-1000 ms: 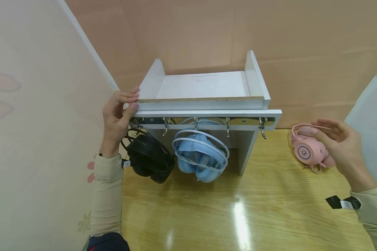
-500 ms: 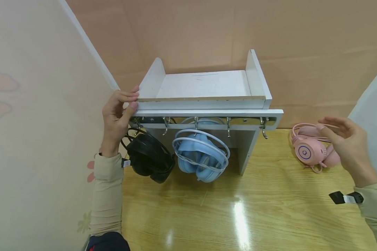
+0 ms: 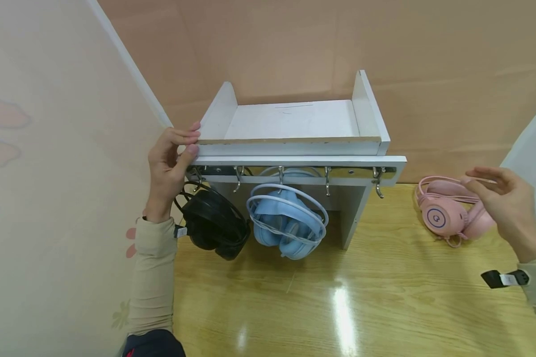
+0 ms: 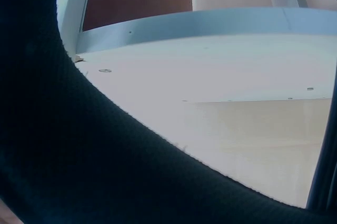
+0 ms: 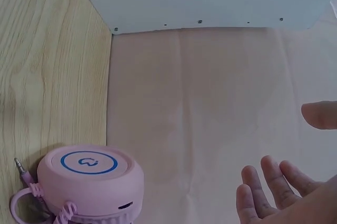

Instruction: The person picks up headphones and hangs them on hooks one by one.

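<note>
My left hand (image 3: 165, 166) grips the left end of a white wall-type shelf (image 3: 290, 149), thumb in front and fingers over the top edge. Just below that hand, black headphones (image 3: 214, 223) hang from the leftmost hook; their dark band (image 4: 105, 145) fills much of the left wrist view. Light blue headphones (image 3: 290, 218) hang near the middle hook. On the right, pink headphones (image 3: 442, 218) lie on the wooden table, cable looped, with a plug (image 5: 20, 165) showing in the right wrist view. My right hand (image 3: 509, 203) is over their right side, fingers loosely bent, holding nothing.
A front rail (image 3: 295, 161) carries several metal hooks; the hook (image 3: 328, 181) right of the blue headphones and the hook (image 3: 378, 183) at the right end bear nothing. Brown paper (image 3: 451, 99) covers the back; a pale panel (image 3: 62, 198) stands at the left.
My right hand has drawn away to the right from the pink headphones, so more of them shows. The left hand keeps its grip on the shelf.
</note>
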Action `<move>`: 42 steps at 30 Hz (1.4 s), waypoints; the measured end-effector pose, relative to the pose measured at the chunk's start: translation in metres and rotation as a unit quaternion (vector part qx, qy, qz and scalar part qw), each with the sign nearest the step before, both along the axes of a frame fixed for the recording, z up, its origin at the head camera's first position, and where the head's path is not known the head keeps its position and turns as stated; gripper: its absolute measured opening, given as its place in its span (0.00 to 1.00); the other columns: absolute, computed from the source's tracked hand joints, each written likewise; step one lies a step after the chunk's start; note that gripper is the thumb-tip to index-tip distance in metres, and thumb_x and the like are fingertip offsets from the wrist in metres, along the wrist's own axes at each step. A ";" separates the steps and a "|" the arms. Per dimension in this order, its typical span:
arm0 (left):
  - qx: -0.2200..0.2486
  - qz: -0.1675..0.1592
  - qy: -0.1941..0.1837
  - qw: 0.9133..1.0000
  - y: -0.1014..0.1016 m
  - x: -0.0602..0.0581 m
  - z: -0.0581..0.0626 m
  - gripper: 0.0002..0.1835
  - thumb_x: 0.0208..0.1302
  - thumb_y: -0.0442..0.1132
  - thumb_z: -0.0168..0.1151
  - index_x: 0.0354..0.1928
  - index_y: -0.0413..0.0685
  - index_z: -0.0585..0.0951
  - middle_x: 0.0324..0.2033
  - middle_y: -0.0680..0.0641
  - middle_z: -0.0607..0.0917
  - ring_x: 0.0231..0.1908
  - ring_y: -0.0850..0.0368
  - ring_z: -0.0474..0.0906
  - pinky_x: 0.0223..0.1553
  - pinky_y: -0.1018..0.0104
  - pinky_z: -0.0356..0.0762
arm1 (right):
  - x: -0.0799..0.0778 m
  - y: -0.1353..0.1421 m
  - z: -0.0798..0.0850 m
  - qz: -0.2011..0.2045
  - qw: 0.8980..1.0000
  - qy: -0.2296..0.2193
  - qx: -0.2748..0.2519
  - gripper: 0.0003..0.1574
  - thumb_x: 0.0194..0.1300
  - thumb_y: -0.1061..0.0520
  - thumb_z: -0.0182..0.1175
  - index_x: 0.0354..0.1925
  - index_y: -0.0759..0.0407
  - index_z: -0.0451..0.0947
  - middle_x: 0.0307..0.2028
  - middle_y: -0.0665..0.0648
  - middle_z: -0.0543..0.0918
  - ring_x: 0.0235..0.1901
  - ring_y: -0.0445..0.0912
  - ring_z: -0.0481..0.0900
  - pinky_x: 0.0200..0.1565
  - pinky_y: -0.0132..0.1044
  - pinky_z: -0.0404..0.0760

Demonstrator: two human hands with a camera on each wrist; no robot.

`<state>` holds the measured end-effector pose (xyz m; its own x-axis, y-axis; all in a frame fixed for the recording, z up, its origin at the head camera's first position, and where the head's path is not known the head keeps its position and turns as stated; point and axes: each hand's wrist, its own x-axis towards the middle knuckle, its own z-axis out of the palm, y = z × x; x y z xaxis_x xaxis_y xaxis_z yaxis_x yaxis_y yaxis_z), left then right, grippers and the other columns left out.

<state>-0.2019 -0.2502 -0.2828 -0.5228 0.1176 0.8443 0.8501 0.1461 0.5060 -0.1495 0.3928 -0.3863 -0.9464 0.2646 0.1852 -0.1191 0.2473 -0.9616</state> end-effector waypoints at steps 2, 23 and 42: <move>0.000 0.000 0.001 1.000 0.000 0.000 0.000 0.10 0.72 0.27 0.62 0.44 0.20 0.79 0.47 0.52 0.89 0.64 0.48 0.85 0.70 0.56 0.81 | -0.002 0.003 0.000 -0.005 1.000 -0.003 0.003 0.21 0.72 0.64 0.66 0.56 0.41 0.80 0.44 0.27 0.87 0.43 0.20 0.83 0.43 0.09 0.78; -0.001 -0.001 0.011 1.000 0.000 -0.001 -0.001 0.09 0.71 0.26 0.61 0.46 0.21 0.81 0.47 0.50 0.89 0.64 0.47 0.85 0.72 0.53 0.79 | -0.024 0.045 -0.017 -0.060 0.994 -0.078 0.054 0.15 0.76 0.52 0.65 0.50 0.29 0.74 0.41 0.22 0.77 0.38 0.22 0.75 0.36 0.10 0.73; -0.011 0.007 0.015 1.000 0.000 0.001 -0.001 0.10 0.73 0.26 0.58 0.47 0.23 0.85 0.46 0.51 0.87 0.63 0.45 0.85 0.74 0.48 0.76 | -0.031 0.063 -0.032 -0.097 0.985 -0.123 0.065 0.15 0.75 0.46 0.65 0.51 0.23 0.73 0.40 0.20 0.73 0.42 0.23 0.66 0.37 0.15 0.65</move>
<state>-0.2011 -0.2501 -0.2836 -0.4998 0.1290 0.8565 0.8621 0.1695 0.4775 -0.1806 0.4555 -0.4185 -0.9007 0.4344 0.0015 0.1752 0.3663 -0.9139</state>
